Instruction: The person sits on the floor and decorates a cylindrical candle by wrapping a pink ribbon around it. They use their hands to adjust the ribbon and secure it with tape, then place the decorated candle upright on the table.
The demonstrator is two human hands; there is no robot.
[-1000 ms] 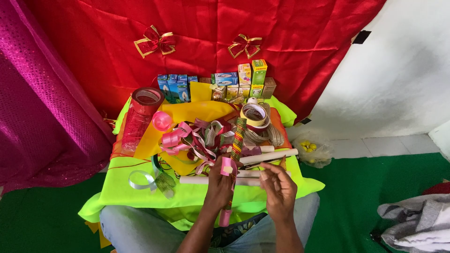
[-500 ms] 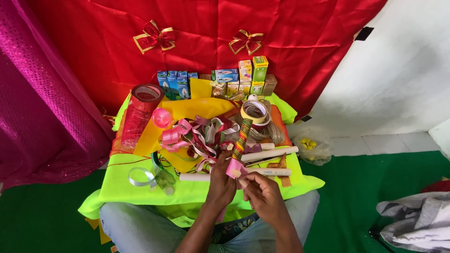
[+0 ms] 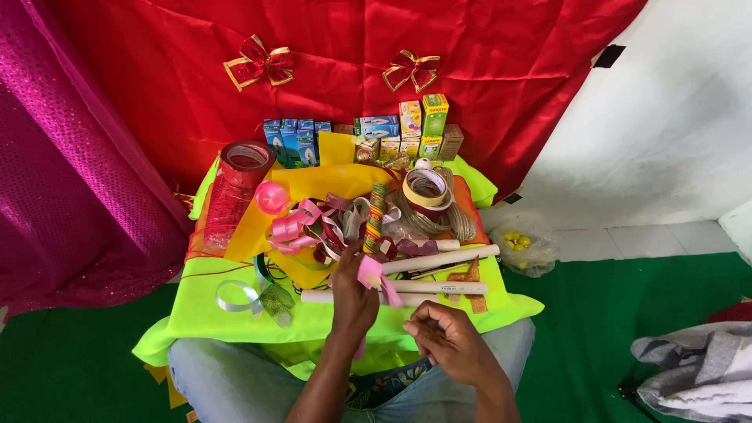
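From the head camera I see the left hand [image 3: 352, 301] pinching a short strip of pink ribbon [image 3: 370, 272] above the lime-green cloth-covered table [image 3: 204, 317]. The right hand [image 3: 448, 341] curls loosely near the table's front edge; whether it grips anything I cannot tell. White paper-rolled sticks [image 3: 439, 260] lie just behind, partly hidden.

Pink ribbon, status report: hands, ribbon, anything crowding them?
Left hand pinches pink ribbon. Right hand closed beside it, its hold unclear. White tubes and ribbon pile lie just beyond.
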